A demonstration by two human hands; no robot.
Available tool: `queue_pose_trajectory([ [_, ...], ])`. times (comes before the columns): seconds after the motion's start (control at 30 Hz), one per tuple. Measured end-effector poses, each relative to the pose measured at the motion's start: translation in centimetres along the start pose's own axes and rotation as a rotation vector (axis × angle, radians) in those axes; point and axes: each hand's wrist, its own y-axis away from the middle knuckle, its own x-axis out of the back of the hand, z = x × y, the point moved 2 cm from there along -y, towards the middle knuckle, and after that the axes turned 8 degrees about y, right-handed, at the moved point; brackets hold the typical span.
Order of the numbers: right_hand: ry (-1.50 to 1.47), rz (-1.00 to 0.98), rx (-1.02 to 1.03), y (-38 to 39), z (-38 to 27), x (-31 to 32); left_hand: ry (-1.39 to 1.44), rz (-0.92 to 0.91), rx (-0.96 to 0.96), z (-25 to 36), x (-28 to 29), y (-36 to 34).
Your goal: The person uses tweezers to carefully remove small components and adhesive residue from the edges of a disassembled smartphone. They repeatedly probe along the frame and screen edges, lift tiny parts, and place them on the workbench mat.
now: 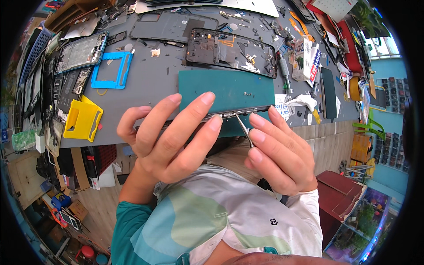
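Observation:
A thin dark phone frame (224,115) is held on edge above the front of a green mat (226,88). My left hand (170,137) has its fingers closed round the left part of the frame, the index fingertip near its edge. In my right hand (280,152) are metal tweezers (243,128), whose tip touches small parts along the middle of the frame; one fingertip of that hand rests at the frame's right end. Behind the mat lies an opened black phone housing (210,51) with small parts on it.
Yellow (77,121) and blue (97,81) plastic stands, an opened phone (79,53) and stacked parts lie left. A syringe (282,70), a small carton (301,62) and a dark slab (327,92) lie right. A grey back cover (159,28) lies at the rear.

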Motion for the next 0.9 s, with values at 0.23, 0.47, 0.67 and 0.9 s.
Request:
queue_pose_trajectory([
  [0.23, 0.033, -0.02, 0.036, -0.21, 0.16, -0.09, 0.006, 0.011, -0.025, -0.11, -0.32, -0.12],
  [0.47, 0.044, -0.036, 0.035, -0.28, 0.05, -0.11, -0.003, 0.009, -0.035, -0.11, -0.38, -0.15],
  [0.67, 0.058, -0.039, 0.042, -0.28, 0.01, -0.09, -0.013, 0.023, -0.049, -0.18, -0.51, -0.1],
  [0.9, 0.068, -0.036, 0.051, -0.23, -0.01, -0.08, -0.021, 0.027, -0.06, -0.16, -0.53, -0.17],
])
